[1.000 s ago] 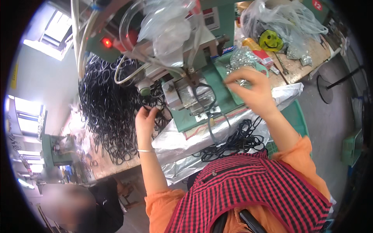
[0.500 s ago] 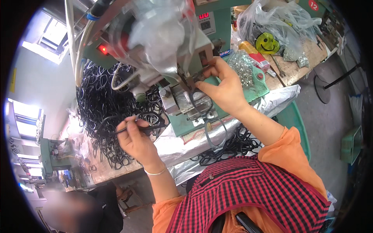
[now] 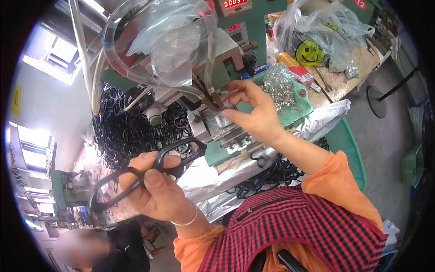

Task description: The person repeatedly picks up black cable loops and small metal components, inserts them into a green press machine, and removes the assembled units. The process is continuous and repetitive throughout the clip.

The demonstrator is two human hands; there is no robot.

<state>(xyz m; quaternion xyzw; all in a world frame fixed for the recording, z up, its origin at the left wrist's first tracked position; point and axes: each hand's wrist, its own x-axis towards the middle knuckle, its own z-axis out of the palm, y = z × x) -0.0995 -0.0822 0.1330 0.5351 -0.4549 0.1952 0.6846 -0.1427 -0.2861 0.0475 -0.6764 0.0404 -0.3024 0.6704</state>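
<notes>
Black glasses frame (image 3: 159, 162), head view: pinched by the left hand (image 3: 158, 195), a dark heap of rims (image 3: 120, 131) beyond it. The right hand (image 3: 256, 111) curls at the machine (image 3: 226, 45), grip impossible to tell; clear plastic (image 3: 167, 43) beyond hides machine parts.

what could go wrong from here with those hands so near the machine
The right hand has its fingertips close beside the machine's metal rods, so they might get pinched if those moved.

The left hand holds the black eyeglass frame near its middle, with both ends sticking out, so it could twist or slip.
</notes>
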